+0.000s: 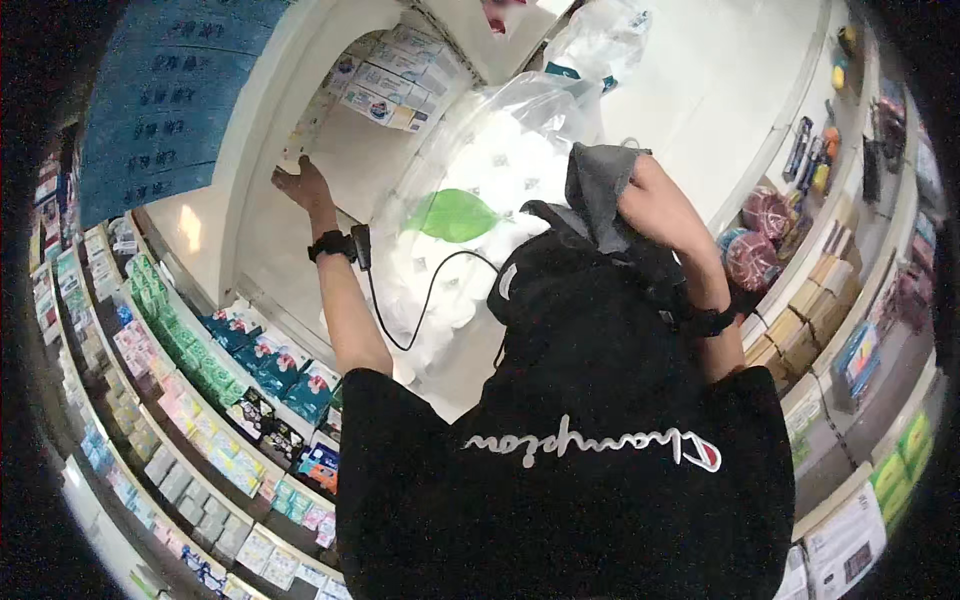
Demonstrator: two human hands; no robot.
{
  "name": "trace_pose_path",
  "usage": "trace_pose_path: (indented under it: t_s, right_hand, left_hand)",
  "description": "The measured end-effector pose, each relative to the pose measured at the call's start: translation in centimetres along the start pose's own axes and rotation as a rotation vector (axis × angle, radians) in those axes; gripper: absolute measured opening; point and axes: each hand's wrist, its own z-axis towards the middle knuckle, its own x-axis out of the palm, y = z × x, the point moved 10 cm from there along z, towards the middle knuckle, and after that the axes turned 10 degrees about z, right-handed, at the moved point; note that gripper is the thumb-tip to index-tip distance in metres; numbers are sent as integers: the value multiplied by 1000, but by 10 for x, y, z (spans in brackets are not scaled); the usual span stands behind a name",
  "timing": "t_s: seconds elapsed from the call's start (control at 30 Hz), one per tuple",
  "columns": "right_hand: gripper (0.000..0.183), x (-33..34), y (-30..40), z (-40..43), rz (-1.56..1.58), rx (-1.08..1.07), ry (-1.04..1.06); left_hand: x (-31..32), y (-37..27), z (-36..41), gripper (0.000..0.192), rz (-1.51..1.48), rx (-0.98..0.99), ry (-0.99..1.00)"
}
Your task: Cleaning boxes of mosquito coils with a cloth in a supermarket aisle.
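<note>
My left hand (306, 187) is stretched forward beside a white panel (259, 142), its fingers apart and nothing visible in them. I cannot tell whether the fingertips touch the panel. In my right hand (654, 201) is a grey cloth (600, 180), bunched and hanging down in front of my black shirt. Between my arms, low before me, lies a large clear plastic pack of white goods (487, 165) with a green leaf print (454, 215). A black cable (427, 315) runs from a device (361, 247) at my left wrist towards my body.
Stacked cartons (394, 79) stand beyond my left hand, near a blue panel (169, 97) bearing writing. Shelves of small packages (202, 420) curve along the left. On the right, shelves hold balls of twine (752, 259) and tools (806, 154). Another plastic bag (604, 37) lies ahead.
</note>
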Motion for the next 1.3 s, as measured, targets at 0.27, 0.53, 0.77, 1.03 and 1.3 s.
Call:
trace_pose_path:
  t_s: [0.27, 0.53, 0.77, 1.03, 1.3]
  right_hand:
    - [20, 7, -10, -4, -80, -45, 16]
    - [24, 4, -22, -5, -107, 4, 9]
    - [25, 14, -13, -3, -173, -49, 37]
    - [25, 14, -21, -6, -304, -4, 37]
    - [28, 17, -20, -7, -211, -21, 67]
  left_hand:
    - [49, 18, 43, 77, 344, 19, 489]
    - [30, -4, 18, 86, 766, 251, 187]
    - [28, 6, 16, 83, 610, 176, 250]
    - [22, 2, 4, 80, 755, 221, 130]
    - [19, -21, -35, 79, 750, 275, 174]
